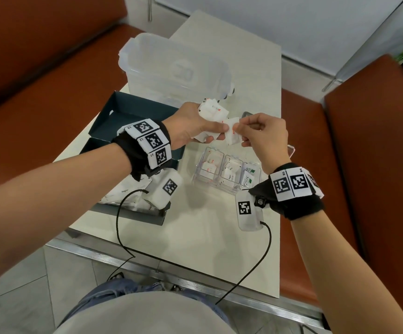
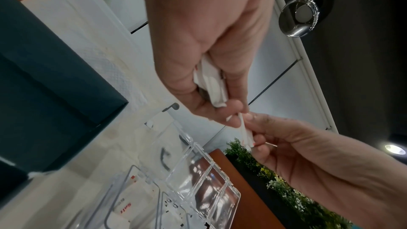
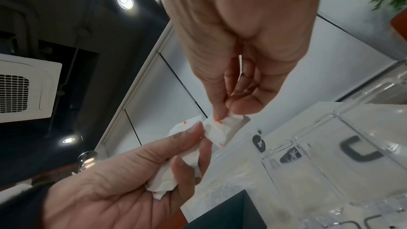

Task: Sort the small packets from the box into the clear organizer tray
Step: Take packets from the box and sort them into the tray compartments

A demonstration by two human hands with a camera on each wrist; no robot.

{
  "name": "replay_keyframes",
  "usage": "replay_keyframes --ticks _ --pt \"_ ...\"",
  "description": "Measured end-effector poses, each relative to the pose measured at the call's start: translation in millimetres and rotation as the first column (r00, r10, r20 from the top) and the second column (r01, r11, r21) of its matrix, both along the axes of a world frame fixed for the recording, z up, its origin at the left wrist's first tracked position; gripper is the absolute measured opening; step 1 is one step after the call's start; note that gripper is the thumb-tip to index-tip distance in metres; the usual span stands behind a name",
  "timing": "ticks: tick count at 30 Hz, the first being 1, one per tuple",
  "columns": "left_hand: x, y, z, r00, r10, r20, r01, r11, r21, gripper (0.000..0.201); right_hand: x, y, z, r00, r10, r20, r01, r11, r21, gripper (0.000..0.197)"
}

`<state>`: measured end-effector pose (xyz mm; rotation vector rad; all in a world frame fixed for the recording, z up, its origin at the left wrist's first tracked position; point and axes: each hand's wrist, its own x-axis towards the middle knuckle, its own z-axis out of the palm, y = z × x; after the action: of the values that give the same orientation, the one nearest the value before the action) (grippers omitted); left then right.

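Pinching one packet (image 1: 232, 135) by its edge, my right hand (image 1: 263, 138) finds it light, limp — probably slippery. My left hand (image 1: 191, 128) clutches a bunch of packets (image 1: 211, 112).

Looks like a café or restaurant booth: rust-brown upholstered bench seats (image 1: 316, 121) flanking a pale stone-look table (image 1: 219, 225), sugar sachets (image 1: 123, 194) nearby.

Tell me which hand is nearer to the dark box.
Left. The left hand holds a bunch of packets just past the dark box edge; the right hand pinches one packet farther off, above the clear tray.
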<state>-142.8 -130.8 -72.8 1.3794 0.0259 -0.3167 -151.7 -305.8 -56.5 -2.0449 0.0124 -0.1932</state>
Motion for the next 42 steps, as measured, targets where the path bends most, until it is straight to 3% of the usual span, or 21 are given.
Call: replay_keyframes --ticks 3,6,10,14,22,31,34,42 --pt "2.3 1.6 0.3 1.000 0.006 0.009 -0.007 0.999 0.046 0.033 1.8 0.5 -0.3 1.000 0.017 -0.024 -0.017 1.000 -0.013 0.012" --pt "4.2 4.4 0.4 0.999 -0.024 0.027 0.020 0.988 0.150 0.036 7.0 -0.5 3.4 0.996 0.083 -0.030 -0.087 0.977 -0.197 0.022" --pt "7.1 6.4 0.1 0.993 -0.091 0.077 0.062 0.947 0.314 0.027 12.8 4.6 12.2 0.960 0.263 -0.093 -0.277 0.868 -0.411 0.027" --pt "8.5 8.3 -1.8 0.990 -0.111 0.085 0.072 0.929 0.364 0.024 20.2 12.7 13.2 0.946 0.302 -0.114 -0.312 0.767 -0.560 0.020" --pt "10.3 31.5 -13.8 0.998 0.005 0.067 -0.028 0.937 0.348 0.032 27.0 15.7 -33.1 0.985 0.128 -0.115 -0.167 0.873 -0.458 0.015" --pt "8.0 47.2 -25.9 0.999 0.018 0.047 -0.032 0.947 0.320 0.032 26.8 27.8 -75.6 0.927 0.073 -0.368 -0.254 0.843 -0.473 0.018" --pt "8.0 48.8 -27.2 0.999 0.022 0.039 -0.033 0.947 0.320 0.031 24.5 31.7 -84.1 0.932 0.028 -0.362 -0.248 0.777 -0.579 0.017" --pt "7.7 48.5 -26.9 0.999 0.033 0.026 -0.040 0.951 0.308 0.033 22.4 36.8 -95.8 0.956 0.061 -0.287 -0.279 0.488 -0.827 0.021"
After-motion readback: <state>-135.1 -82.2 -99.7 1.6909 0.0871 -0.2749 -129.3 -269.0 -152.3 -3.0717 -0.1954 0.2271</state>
